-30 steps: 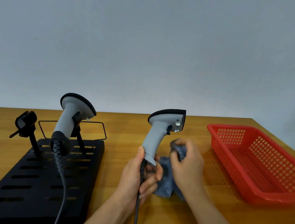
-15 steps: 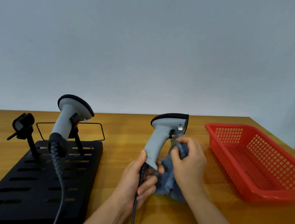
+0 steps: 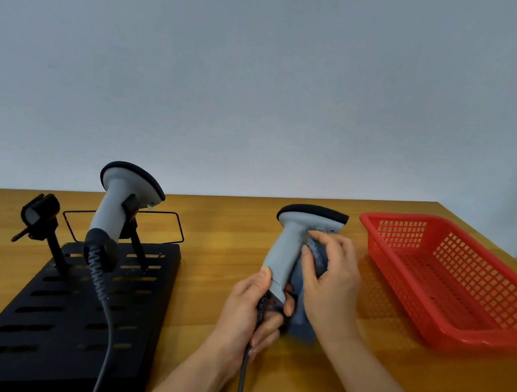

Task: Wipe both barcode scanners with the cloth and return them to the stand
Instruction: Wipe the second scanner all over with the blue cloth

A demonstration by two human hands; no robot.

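Head view: scanner (image 3: 289, 251), upright near bench (image 3: 215, 220) centre, base gripped by left hand (image 3: 246, 317) to steady it; right hand (image 3: 331, 281) pinches cloth (image 3: 316, 257) against its neck. Second scanner (image 3: 121, 202) on stand (image 3: 54, 311), left edge.

Matt grey plastic scanner (image 3: 289, 251), soft blue cloth (image 3: 316, 257), glossy red plastic basket (image 3: 466, 335), smooth wood table (image 3: 225, 224).

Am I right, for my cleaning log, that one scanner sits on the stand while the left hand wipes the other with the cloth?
Not quite: in the head view the right hand wipes with the cloth; the left hand grips that scanner. The other scanner does sit on the stand.
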